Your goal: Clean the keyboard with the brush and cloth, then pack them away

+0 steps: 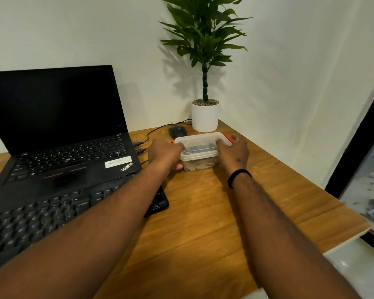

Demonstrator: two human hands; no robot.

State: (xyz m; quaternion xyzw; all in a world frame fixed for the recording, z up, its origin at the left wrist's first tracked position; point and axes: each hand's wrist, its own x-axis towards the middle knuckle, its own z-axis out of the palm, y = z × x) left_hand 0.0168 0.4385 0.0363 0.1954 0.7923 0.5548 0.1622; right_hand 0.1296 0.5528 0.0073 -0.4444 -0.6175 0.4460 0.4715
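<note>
Wooden bench (203, 223), grain visible, set in a wall corner. On it: open black laptop (58, 134) at left, screen dark; black keyboard (52, 216) just in front of it; black wired mouse (178, 131) near the back; white pot with green plant (205, 116) in the far corner; lidded translucent plastic box (200, 151) near mid-bench, contents indistinct.

Home-office desk corner: laptop (58, 134), keyboard (52, 216), mouse (178, 131), potted plant (205, 61) on wooden desk (203, 223).
</note>
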